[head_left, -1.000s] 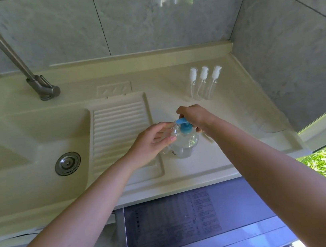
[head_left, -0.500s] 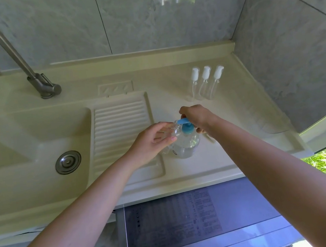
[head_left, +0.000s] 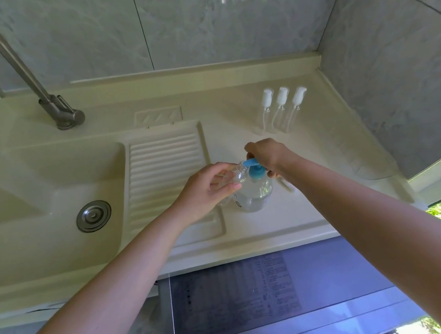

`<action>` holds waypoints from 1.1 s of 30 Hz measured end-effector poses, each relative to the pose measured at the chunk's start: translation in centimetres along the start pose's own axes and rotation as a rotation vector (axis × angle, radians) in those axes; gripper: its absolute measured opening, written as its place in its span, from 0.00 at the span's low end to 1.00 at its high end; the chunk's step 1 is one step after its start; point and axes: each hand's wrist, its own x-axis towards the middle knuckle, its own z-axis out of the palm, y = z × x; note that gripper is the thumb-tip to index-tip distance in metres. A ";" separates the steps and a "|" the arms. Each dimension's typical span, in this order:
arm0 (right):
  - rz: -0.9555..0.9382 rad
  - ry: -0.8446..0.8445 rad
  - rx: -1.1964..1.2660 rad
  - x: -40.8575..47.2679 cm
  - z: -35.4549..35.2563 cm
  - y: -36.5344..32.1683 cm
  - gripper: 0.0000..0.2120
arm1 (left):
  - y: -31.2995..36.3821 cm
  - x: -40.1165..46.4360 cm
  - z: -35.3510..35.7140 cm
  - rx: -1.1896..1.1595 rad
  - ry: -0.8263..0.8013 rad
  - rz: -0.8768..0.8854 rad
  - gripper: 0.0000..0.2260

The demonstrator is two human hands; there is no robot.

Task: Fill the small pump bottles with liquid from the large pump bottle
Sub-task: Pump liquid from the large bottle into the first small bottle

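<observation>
The large bottle (head_left: 254,194) is clear with a blue pump (head_left: 255,169); three small bottles (head_left: 281,113) have white caps; the bench (head_left: 236,125) is cream.

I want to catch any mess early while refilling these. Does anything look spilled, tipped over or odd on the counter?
Nothing stands out. The large pump bottle stands upright on the counter, three small capped bottles stand in a neat row behind, and no puddle shows. A small white piece lies by the right hand; I cannot tell what it is.
</observation>
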 end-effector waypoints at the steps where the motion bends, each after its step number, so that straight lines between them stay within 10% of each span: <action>1: -0.009 0.004 -0.014 0.0 0.1 0.0 0.13 | 0.0 0.0 0.1 0.009 0.002 0.003 0.14; 33: -0.024 0.071 -0.149 1.6 1.2 0.5 0.15 | -1.3 0.4 0.4 0.010 0.035 -0.061 0.15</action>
